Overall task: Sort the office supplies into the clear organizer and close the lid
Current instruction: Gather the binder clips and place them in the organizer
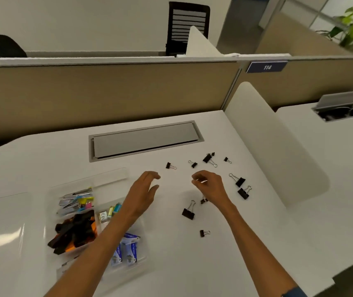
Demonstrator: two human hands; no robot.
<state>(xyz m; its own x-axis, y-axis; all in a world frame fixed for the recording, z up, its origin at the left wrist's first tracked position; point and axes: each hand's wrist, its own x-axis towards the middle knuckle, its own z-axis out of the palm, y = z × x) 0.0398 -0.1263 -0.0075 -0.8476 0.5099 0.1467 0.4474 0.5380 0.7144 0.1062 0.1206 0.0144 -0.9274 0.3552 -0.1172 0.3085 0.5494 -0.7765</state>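
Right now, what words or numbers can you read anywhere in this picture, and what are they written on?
"114": white figures on the blue sign at the top of the partition.
Blue-and-white packets in the clear organizer: printed, but too blurred to read.
Small boxes in the organizer: too small to read.
Nothing else legible.
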